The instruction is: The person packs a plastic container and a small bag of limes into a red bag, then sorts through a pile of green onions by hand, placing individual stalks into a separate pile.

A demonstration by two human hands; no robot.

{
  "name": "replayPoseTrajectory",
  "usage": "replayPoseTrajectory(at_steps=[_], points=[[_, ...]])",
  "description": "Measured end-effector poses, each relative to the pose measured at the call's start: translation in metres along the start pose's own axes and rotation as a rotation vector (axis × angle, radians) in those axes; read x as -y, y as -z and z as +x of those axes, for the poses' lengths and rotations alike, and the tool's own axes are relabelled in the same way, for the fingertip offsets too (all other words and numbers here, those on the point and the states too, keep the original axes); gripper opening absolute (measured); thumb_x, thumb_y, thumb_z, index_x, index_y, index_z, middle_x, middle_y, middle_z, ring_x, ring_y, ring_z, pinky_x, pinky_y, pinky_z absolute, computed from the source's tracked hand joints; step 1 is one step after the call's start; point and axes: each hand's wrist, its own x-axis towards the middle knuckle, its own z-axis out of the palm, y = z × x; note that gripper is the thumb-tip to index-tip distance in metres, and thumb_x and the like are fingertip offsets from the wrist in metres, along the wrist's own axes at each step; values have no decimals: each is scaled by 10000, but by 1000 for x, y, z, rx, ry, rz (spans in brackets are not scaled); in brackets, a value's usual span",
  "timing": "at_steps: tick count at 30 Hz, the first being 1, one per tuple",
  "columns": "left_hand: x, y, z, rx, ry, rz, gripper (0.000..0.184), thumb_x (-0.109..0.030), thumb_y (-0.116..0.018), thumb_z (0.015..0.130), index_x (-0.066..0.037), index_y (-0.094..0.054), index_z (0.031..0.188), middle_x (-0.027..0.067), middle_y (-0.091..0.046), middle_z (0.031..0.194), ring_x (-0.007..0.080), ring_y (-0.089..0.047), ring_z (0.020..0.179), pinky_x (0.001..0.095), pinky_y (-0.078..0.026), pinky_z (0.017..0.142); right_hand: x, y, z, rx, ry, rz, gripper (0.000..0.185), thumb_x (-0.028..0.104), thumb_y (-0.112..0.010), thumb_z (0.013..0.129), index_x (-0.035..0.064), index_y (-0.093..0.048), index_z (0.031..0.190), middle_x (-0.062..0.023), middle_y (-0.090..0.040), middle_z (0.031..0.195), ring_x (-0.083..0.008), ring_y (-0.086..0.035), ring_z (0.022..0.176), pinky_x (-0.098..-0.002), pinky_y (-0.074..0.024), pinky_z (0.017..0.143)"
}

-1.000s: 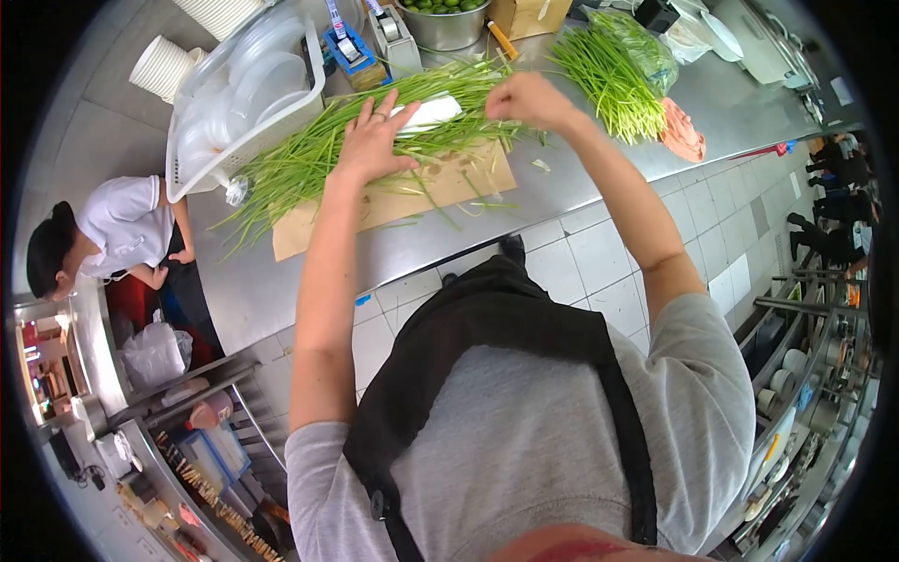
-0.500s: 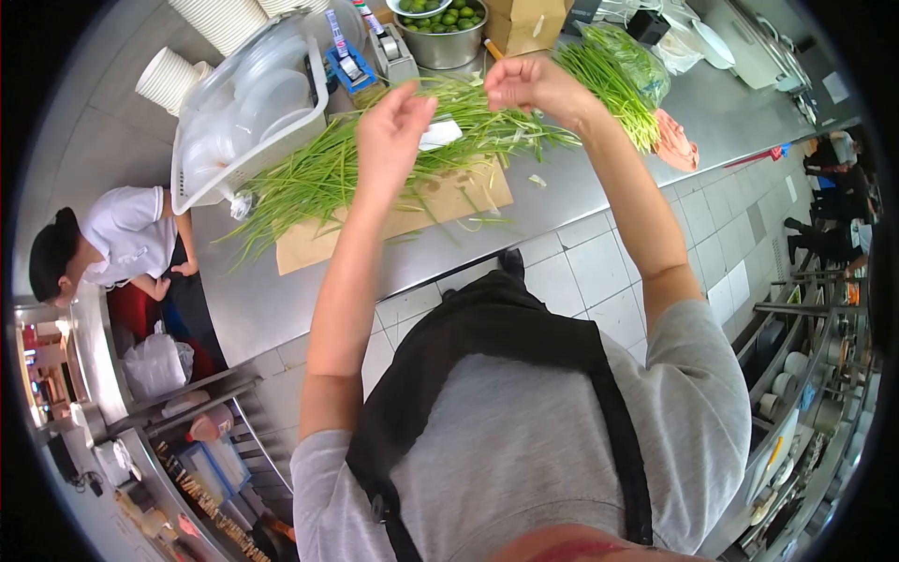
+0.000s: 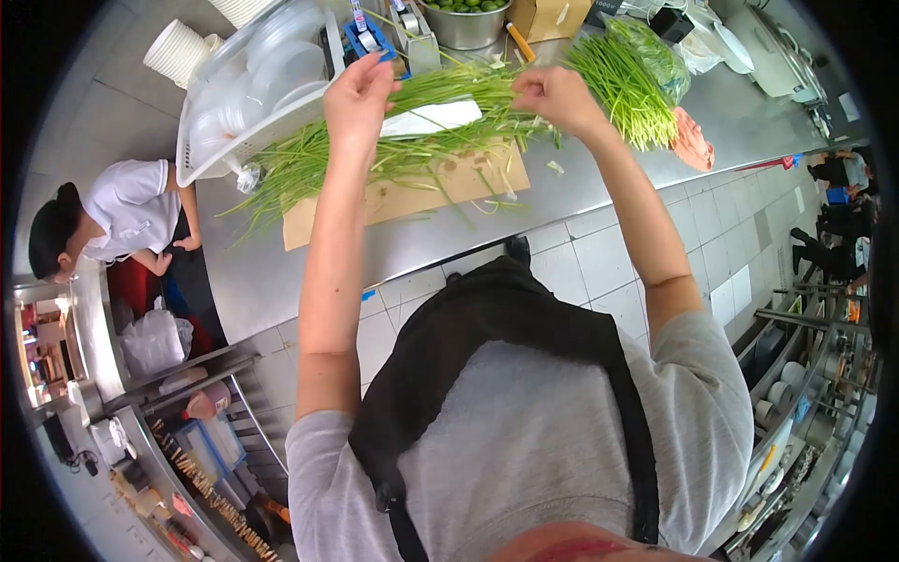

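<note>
A loose heap of long, thin green stalks that look like chives point(image 3: 328, 155) lies across the metal table, partly on a piece of brown cardboard point(image 3: 393, 201). My left hand point(image 3: 358, 105) is above the left part of the heap, its fingers curled in. What lies in its fingertips, if anything, is too small to make out. Thumb and fingers of my right hand point(image 3: 562, 98) are pinched together over the right end of the heap, their contents hidden. Between the hands a flat white piece point(image 3: 433, 119) rests among the stalks.
A white basket of clear plastic lids point(image 3: 272, 84) stands at left, near blue and grey tape dispensers point(image 3: 417, 42). Behind are a metal bowl of green fruit point(image 3: 464, 23) and an orange-brown handle point(image 3: 520, 42). A neater chive bundle point(image 3: 623, 84) lies right. Another person point(image 3: 126, 215) leans at the left end.
My left hand has moved left and up, and my right hand slightly right, so they are wider apart. More of the white piece shows. The whole view has shifted slightly.
</note>
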Motion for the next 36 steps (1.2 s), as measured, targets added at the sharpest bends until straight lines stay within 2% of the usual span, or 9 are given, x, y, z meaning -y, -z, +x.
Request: replayPoseTrajectory(at_steps=[1,2,5,8,12,20,31,34,36], points=[[9,8,-3,-72,-120,340,326,-133,-613,784,29,-558,1062,101,-636,920,137,-603,717,250,-464,615,-5,-4,1,-238,13,-474,170,109,-650,716,61,-598,872,-72,-613,726,-220,-595,661,-300,-470,617],[16,17,-7,-13,-167,485,350,-160,-615,773,24,-559,1064,101,-638,896,128,-588,703,260,-464,653,-10,-10,0,-398,160,-469,162,145,-641,701,78,-610,845,-110,-607,747,-294,-581,698,-369,-470,640],[30,31,-26,261,130,509,301,-163,-604,784,5,-582,1033,98,-638,876,125,-581,708,261,-462,671,-7,-27,-1,-78,211,-295,114,171,-586,721,95,-623,797,-127,-620,790,-311,-594,771,-393,-472,690],[43,34,-40,310,115,521,269,-149,-594,792,3,-590,1014,98,-639,862,137,-592,742,256,-460,691,-9,-61,-4,111,230,-382,81,143,-554,719,114,-614,763,-108,-614,776,-302,-594,755,-403,-471,664],[47,40,-52,278,119,533,255,-132,-589,787,-6,-593,1009,96,-639,854,136,-592,742,257,-461,686,-17,-76,1,101,170,-598,93,116,-531,721,139,-619,743,-99,-610,745,-293,-589,710,-406,-471,642],[54,62,-69,110,162,489,211,-126,-597,775,-8,-611,949,50,-614,727,102,-548,658,240,-447,624,15,14,-16,61,71,-104,82,129,-605,693,65,-583,740,-90,-598,657,-247,-579,603,-341,-439,567],[47,5,-74,317,262,259,184,-102,-581,814,-19,-597,978,-4,-583,728,52,-497,626,200,-419,560,-4,-74,-15,-50,59,-202,96,154,-613,702,63,-620,731,-114,-616,709,-275,-596,671,-368,-465,621],[34,1,-71,99,13,531,221,-88,-635,741,-74,-624,961,36,-607,793,117,-525,603,245,-449,588,7,-56,-20,-12,73,-44,107,155,-623,706,55,-633,740,-118,-621,702,-260,-599,647,-344,-464,605],[22,-3,-64,-17,-524,870,285,-86,-634,709,-145,-633,988,53,-568,1016,185,-530,710,287,-460,639,12,-48,-21,40,57,-10,102,139,-620,718,43,-623,753,-95,-613,677,-199,-574,609,-306,-446,580]])
